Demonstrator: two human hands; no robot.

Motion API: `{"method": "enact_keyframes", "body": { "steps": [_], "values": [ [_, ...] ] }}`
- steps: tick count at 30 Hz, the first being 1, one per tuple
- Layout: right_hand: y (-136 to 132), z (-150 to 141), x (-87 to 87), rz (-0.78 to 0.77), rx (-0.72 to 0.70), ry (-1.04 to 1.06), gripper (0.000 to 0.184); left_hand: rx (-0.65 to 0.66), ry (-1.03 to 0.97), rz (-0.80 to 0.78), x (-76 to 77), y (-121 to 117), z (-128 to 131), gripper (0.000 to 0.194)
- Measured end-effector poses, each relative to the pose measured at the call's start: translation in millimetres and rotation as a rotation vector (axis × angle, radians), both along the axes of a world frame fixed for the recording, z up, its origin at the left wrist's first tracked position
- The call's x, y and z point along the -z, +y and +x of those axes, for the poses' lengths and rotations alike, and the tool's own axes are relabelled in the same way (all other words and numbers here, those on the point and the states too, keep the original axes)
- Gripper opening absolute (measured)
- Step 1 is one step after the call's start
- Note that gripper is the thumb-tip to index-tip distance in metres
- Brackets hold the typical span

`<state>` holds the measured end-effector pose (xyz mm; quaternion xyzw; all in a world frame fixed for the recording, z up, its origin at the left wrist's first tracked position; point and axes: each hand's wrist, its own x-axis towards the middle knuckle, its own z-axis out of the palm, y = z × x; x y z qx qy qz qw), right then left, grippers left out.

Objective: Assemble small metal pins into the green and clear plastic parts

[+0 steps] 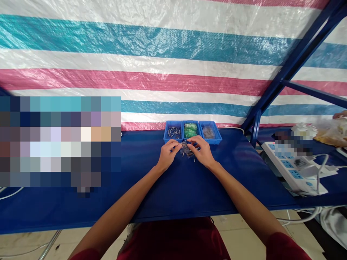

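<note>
My left hand [167,155] and my right hand [203,151] meet over the blue table, just in front of three small blue bins. Between their fingertips is a small clear plastic bag [184,147], pinched from both sides. Small metal pieces [194,158] show beneath and beside it, partly covered by my right hand; whether some are inside the bag I cannot make out. The left bin holds loose screw-like metal pieces [174,133]. Green packets [190,130] fill the middle bin, and flat clear plastic bags [208,132] lie in the right one.
At the right sits a white power strip [287,164] with plugs and cables. A blue metal frame post [255,126] rises near it. Farther right lies a plastic bag [330,131] beside another person's hand [340,115]. Pixelation covers the table's left side. Striped sheeting [162,47] hangs behind.
</note>
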<state>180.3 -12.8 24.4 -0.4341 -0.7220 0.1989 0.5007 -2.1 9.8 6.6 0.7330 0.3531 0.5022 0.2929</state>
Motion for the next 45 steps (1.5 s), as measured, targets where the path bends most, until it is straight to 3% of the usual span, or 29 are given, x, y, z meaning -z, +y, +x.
{"method": "enact_keyframes", "body": {
  "steps": [5, 11, 18, 23, 27, 30, 34, 37, 39, 42, 45],
  "values": [
    [1.3, 0.3, 5.7, -0.001, -0.018, -0.002, 0.018, -0.002, -0.034, -0.135, 3.2, 0.3, 1.3, 0.031],
    [-0.4, 1.7, 7.4, 0.113, -0.095, -0.087, 0.019, 0.065, -0.139, -0.341, 1.7, -1.6, 2.8, 0.037],
    [2.4, 1.3, 9.5, 0.209, -0.050, -0.146, 0.018, 0.108, -0.176, -0.406, -2.2, -2.1, 1.6, 0.037],
    [3.8, 2.2, 11.3, 0.211, -0.044, -0.147, 0.019, 0.185, -0.148, -0.452, -3.1, -2.3, 2.2, 0.044],
    [1.6, 0.7, 8.0, 0.123, -0.034, -0.102, 0.020, 0.143, -0.175, -0.418, -2.8, -2.5, 3.5, 0.047],
    [2.5, 0.1, 6.2, -0.089, -0.027, 0.071, 0.021, 0.084, -0.217, -0.397, -0.7, 0.1, 2.3, 0.046],
    [13.3, 6.8, 9.4, -0.332, 0.074, 0.519, 0.026, 0.036, -0.221, -0.397, 3.4, 4.2, 0.0, 0.043],
    [22.0, 14.5, 12.6, -0.301, 0.272, 0.822, 0.038, 0.022, -0.179, -0.382, 5.3, 4.8, -0.1, 0.041],
    [24.0, 17.4, 13.2, -0.255, 0.325, 0.877, 0.053, 0.028, -0.147, -0.371, 5.3, 4.1, 0.3, 0.039],
    [21.3, 18.7, 11.0, -0.197, 0.363, 0.741, 0.061, 0.032, -0.078, -0.334, 3.9, 2.9, 0.5, 0.034],
    [17.1, 20.1, 7.2, -0.171, 0.411, 0.362, 0.040, -0.027, 0.096, -0.191, 2.7, 1.9, 0.1, 0.026]
  ]
}}
